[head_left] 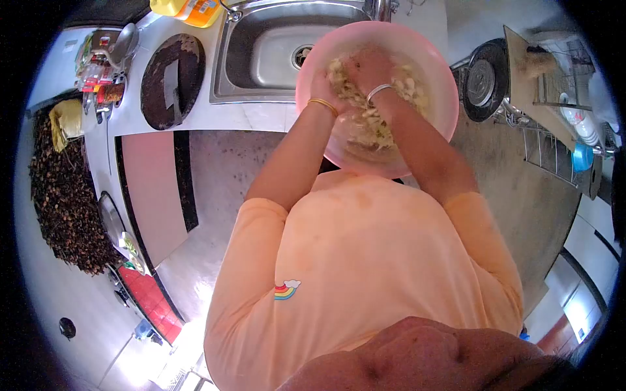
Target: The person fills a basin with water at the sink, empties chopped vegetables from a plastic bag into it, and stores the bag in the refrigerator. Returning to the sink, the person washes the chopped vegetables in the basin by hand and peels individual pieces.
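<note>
A large pink basin (442, 78) juts over the counter's front edge beside the sink, close against my body. Cloudy water and pale chopped vegetable pieces (375, 130) are in it; their exact kind is not clear. My left hand (324, 90), below a gold bangle, is inside the basin near its left wall, touching the pieces. Deeper in, toward the far side, my right hand (372, 65) is down among the pieces, with a silver bangle at the wrist. Water and vegetable pieces hide most of the fingers of both hands.
Left of the basin is a steel sink (270, 45). A dark round board (171, 78) with a cleaver (172, 91) on it lies farther left, near a yellow bottle (189, 10). At right stands a dish rack (544, 156) with a black pan (482, 81).
</note>
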A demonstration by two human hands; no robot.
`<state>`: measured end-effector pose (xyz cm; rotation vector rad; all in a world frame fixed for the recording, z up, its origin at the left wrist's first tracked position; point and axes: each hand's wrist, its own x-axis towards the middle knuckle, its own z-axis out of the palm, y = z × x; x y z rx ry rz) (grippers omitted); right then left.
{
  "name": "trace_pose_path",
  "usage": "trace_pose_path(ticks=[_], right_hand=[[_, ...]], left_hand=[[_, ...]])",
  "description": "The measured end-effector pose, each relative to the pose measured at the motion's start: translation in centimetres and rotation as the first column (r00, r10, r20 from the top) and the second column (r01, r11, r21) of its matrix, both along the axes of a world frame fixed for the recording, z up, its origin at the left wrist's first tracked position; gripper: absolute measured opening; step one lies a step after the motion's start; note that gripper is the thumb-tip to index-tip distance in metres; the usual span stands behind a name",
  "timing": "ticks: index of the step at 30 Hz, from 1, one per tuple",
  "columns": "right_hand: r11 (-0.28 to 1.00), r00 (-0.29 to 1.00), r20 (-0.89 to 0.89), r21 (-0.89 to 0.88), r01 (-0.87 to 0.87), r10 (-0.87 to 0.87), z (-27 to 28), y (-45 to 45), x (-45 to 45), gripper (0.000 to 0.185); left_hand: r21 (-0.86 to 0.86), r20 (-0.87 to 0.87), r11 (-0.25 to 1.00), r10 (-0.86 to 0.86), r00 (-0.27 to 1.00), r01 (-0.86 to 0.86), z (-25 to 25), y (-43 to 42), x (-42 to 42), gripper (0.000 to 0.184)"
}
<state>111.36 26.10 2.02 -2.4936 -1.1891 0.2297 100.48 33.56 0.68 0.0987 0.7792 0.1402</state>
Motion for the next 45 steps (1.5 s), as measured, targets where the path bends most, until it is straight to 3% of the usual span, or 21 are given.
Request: trace_pose_path(ticks=[3,6,8,12,14,18,20,23,25,27,28,31,32,35,37,39,40,42,43,44,45], right_hand=[[0.970,0.969,-0.247,0.240,0.040,0.022,-2.2,0.0,-1.5,0.043],[0.957,0.867,-0.494,0.280,0.082,0.070,0.3,-2.5,-3.2,0.044],[0.934,0.911,-0.409,0.341,0.105,0.047,1.5,-3.2,-5.5,0.044],[0.877,0.960,-0.262,0.432,0.211,-0.101,0.4,-3.4,-5.0,0.044],[0.847,0.942,-0.272,0.435,0.304,-0.199,-0.8,-3.8,-4.5,0.042],[0.889,0.897,-0.394,0.314,0.334,-0.199,0.7,-4.1,-6.0,0.043],[0.886,0.856,-0.496,0.317,0.338,-0.149,1.7,-4.3,-6.1,0.045],[0.813,0.834,-0.455,0.326,0.482,-0.312,1.0,-4.3,-3.5,0.041],[0.971,0.932,-0.282,0.004,0.238,-0.227,-0.3,-4.5,0.0,0.040],[0.980,0.974,-0.125,-0.079,0.181,-0.190,-0.3,-5.3,1.1,0.040],[0.978,0.991,0.044,-0.166,0.129,-0.123,0.2,-5.9,1.4,0.040],[0.958,0.995,-0.085,-0.285,0.034,-0.060,2.4,-7.6,1.8,0.043],[0.957,0.995,-0.087,-0.290,0.028,-0.055,1.4,-8.2,2.1,0.043],[0.964,0.993,-0.115,-0.267,-0.008,-0.024,-0.2,-9.1,2.7,0.051],[0.900,0.966,-0.255,-0.430,-0.076,-0.040,1.0,-9.3,2.9,0.058],[0.915,0.909,-0.416,-0.363,-0.177,0.011,-1.3,-9.9,4.0,0.059],[0.921,0.870,-0.492,-0.319,-0.224,0.041,-1.5,-10.4,4.1,0.059],[0.923,0.715,-0.695,-0.222,-0.314,0.076,-2.2,-11.7,3.9,0.059],[0.922,0.654,-0.752,-0.195,-0.335,0.079,-1.7,-12.2,3.2,0.059],[0.921,0.588,-0.805,-0.168,-0.352,0.078,-1.1,-12.6,2.5,0.059],[0.966,0.372,-0.921,-0.192,-0.171,-0.116,0.4,-12.5,1.6,0.058]], left_hand=[[0.016,-0.109,0.999,-0.030,0.994,0.032,0.5,-0.4,0.9,0.053],[0.033,-0.199,0.999,0.013,0.980,-0.007,1.4,-1.1,1.1,0.057],[0.322,0.108,0.946,0.003,0.994,-0.038,0.3,-1.5,1.1,0.054],[0.327,0.028,0.945,-0.027,0.999,0.016,2.7,-4.2,1.1,0.051],[0.153,-0.025,0.988,0.018,1.000,-0.014,2.9,-5.4,1.9,0.051],[0.156,-0.043,0.978,-0.133,0.990,0.138,3.4,-4.7,1.6,0.046],[0.300,0.081,0.947,-0.147,0.986,0.116,2.0,-4.3,1.2,0.040],[0.179,0.016,0.977,-0.120,0.993,0.115,4.4,-5.8,1.2,0.030],[0.304,-0.097,0.921,-0.226,0.969,0.245,3.1,-4.9,0.7,0.031],[0.390,-0.230,0.837,-0.316,0.920,0.385,3.0,-4.0,-0.4,0.032],[0.691,-0.348,0.516,-0.378,0.858,0.507,4.1,-3.4,-0.7,0.034],[0.747,-0.478,0.347,-0.313,0.821,0.567,1.6,-1.8,-0.7,0.041],[0.733,-0.645,-0.065,-0.384,0.661,0.677,1.0,-0.7,-1.3,0.048],[0.457,-0.883,-0.650,-0.249,0.398,0.607,-2.9,0.0,-1.3,0.057],[0.290,-0.937,-0.795,-0.125,0.325,0.532,-5.2,-0.8,-1.3,0.060],[0.115,-0.974,-0.886,-0.013,0.225,0.450,-4.2,-2.7,-0.8,0.038],[0.118,-0.974,-0.883,-0.014,0.226,0.454,-4.7,-2.8,-0.8,0.038],[0.429,-0.895,-0.679,-0.407,0.182,0.596,-5.8,-2.7,-0.7,0.043],[0.430,-0.895,-0.677,-0.407,0.183,0.597,-3.8,-3.2,-0.9,0.043],[0.489,-0.802,-0.390,-0.552,0.227,0.780,0.2,-4.3,-1.4,0.046],[0.460,-0.686,-0.061,-0.658,0.311,0.886,2.5,-4.9,-1.6,0.050]])
